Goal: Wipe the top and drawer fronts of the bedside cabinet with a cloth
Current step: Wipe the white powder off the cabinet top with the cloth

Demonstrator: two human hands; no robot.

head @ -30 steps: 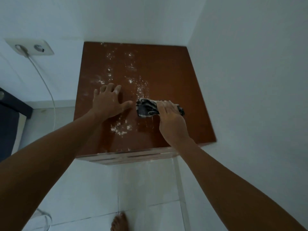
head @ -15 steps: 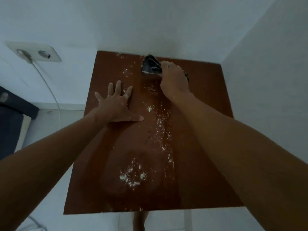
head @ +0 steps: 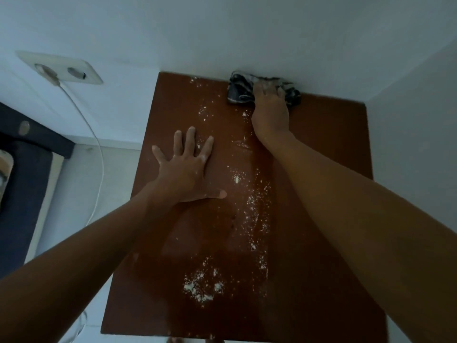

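We stretch our right arm far forward, and our right hand [head: 269, 107] presses palm down with the fingers [head: 268, 85] bent over. Our left hand [head: 188, 167] lies flat, fingers spread wide, thumb pointing to the right, the forearm straight behind it.

Cabinet top [head: 321, 134]: reddish-brown wood, flat, streaked with white powder from 12 o'clock edge down to 6. Cloth [head: 238, 91]: dark, crumpled, at top's 12 o'clock edge, touching the wall.
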